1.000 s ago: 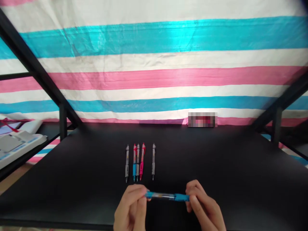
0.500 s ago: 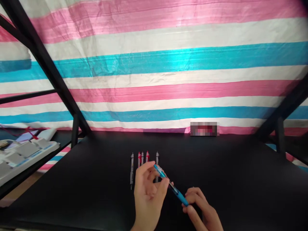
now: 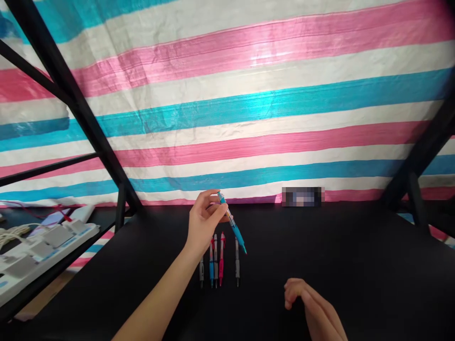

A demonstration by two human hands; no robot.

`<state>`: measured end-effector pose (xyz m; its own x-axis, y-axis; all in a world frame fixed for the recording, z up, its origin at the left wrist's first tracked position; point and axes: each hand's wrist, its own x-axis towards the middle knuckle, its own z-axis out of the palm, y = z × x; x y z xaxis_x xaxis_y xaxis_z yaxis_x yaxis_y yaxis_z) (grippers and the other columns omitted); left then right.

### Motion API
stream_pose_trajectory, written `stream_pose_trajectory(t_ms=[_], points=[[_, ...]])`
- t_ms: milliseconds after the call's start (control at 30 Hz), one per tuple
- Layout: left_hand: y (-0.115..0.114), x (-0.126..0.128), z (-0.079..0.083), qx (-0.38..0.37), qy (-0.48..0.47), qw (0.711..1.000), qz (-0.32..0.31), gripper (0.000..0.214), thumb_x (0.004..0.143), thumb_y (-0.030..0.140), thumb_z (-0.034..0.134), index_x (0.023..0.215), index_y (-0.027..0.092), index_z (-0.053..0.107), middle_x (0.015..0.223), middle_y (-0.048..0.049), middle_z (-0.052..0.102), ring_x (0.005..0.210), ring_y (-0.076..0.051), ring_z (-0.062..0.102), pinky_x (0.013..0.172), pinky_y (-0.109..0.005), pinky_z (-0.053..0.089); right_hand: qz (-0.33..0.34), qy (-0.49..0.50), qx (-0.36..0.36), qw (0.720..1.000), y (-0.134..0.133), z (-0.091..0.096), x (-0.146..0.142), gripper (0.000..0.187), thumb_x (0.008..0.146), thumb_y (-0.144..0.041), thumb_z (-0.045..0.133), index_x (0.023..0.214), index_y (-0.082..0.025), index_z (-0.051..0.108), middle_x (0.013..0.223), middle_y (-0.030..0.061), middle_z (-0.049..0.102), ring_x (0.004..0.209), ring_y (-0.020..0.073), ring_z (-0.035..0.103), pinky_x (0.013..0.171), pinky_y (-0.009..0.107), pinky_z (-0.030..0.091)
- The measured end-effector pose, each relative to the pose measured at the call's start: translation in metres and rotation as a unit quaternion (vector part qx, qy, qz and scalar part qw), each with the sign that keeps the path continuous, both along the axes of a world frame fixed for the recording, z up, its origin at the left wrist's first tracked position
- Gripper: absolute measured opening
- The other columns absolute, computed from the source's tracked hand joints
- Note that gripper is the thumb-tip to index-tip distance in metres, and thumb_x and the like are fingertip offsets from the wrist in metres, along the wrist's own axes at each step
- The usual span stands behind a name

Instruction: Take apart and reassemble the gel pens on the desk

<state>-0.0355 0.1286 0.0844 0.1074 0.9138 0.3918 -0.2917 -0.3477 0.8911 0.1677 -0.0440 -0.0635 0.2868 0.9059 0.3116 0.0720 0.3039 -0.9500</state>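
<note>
My left hand (image 3: pixel 203 219) reaches out over the far part of the table, thumb and fingers pinching a light-blue pen (image 3: pixel 237 231) near its upper end. The pen slants down to the right, tip lowest, above the row of pens. Below it lie a grey pen (image 3: pixel 202 272) partly behind my wrist, a blue pen with a red clip (image 3: pixel 211 269), a second grey pen (image 3: pixel 215 271) and a pinkish-red pen (image 3: pixel 221 263). Across a gap to the right lies another grey pen (image 3: pixel 237 265). My right hand (image 3: pixel 295 291) is curled closed near the front right, with nothing visible in it.
A black table (image 3: pixel 355 255) carries the pens. A white power strip (image 3: pixel 46 255) with plugs and cables is at the left, beyond a black frame bar (image 3: pixel 76 99). Striped sheeting (image 3: pixel 249 104) hangs behind. A blurred-out object (image 3: pixel 303 197) stands at the back edge.
My right hand has let go of the light-blue pen's lower end and drawn slightly right. My left hand has carried the pen farther away over the table, and the view has shifted slightly.
</note>
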Motion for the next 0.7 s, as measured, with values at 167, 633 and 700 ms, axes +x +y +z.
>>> stream_pose_trajectory(t_ms=[167, 633, 700], points=[[0.011, 0.002, -0.014, -0.015, 0.017, 0.999, -0.029, 0.043, 0.074, 0.029, 0.09, 0.111, 0.022, 0.069, 0.089, 0.0041, 0.064, 0.067, -0.011, 0.068, 0.059, -0.025, 0.064, -0.018, -0.106, -0.002, 0.994, 0.036, 0.047, 0.026, 0.044, 0.107, -0.048, 0.05, 0.074, -0.023, 0.065, 0.077, 0.0027, 0.064, 0.077, 0.0214, 0.063, 0.07, 0.03, 0.051], [0.032, -0.013, -0.054, -0.104, 0.041, 0.993, -0.041, 0.051, 0.067, 0.032, 0.096, 0.112, 0.022, 0.074, 0.09, 0.002, 0.066, 0.074, -0.013, 0.066, 0.066, -0.03, 0.067, 0.026, -0.343, 0.043, 0.938, 0.153, 0.018, 0.036, 0.02, 0.094, -0.025, 0.057, 0.074, -0.024, 0.061, 0.073, 0.0044, 0.064, 0.077, 0.026, 0.061, 0.073, 0.039, 0.047], [0.031, -0.011, -0.056, -0.112, 0.046, 0.991, -0.047, 0.053, 0.069, 0.033, 0.096, 0.116, 0.024, 0.072, 0.091, 0.0019, 0.067, 0.074, -0.013, 0.066, 0.065, -0.029, 0.067, 0.039, -0.353, 0.037, 0.934, 0.152, 0.015, 0.038, 0.021, 0.096, -0.022, 0.055, 0.075, -0.024, 0.06, 0.074, 0.0038, 0.064, 0.076, 0.0247, 0.062, 0.07, 0.036, 0.048]])
